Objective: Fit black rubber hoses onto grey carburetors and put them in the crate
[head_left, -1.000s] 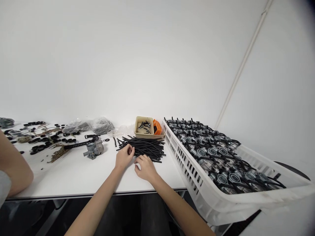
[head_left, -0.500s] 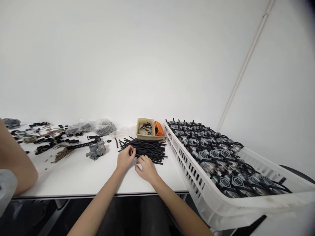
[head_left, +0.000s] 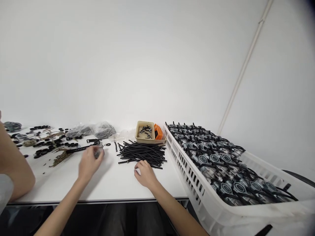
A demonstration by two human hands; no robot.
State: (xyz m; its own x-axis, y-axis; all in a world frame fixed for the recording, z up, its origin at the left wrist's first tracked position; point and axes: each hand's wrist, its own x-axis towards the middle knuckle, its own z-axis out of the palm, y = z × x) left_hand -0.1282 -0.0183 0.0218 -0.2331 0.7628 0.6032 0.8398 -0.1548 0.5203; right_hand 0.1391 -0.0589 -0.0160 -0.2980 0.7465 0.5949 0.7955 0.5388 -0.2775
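My left hand (head_left: pixel 90 164) is closed around a small grey metal carburetor (head_left: pixel 98 152) on the white table. The fingers cover most of the carburetor. My right hand (head_left: pixel 146 173) rests at the near edge of a pile of black rubber hoses (head_left: pixel 142 151), with bent fingers and the thumb apart from them; I see nothing held there. One hose with a small clip near its end (head_left: pixel 126 161) lies along the front of the pile, its tip pointing left. Just behind the carburetor lies a black strap-like wristwatch (head_left: pixel 79 149).
At right a white plastic crate (head_left: pixel 182 160) holds rows of carburetors with black hoses. A beige tray (head_left: pixel 137 132) of small parts and an orange basket (head_left: pixel 158 131) stand behind the hoses. Bagged parts (head_left: pixel 104 129), brass pieces (head_left: pixel 60 158) and another person's arm (head_left: pixel 17 164) are at left.
My left hand has moved left from the hose pile to the carburetor and taken hold of it. The right hand stays by the pile. A clipped hose now lies at the pile's front.
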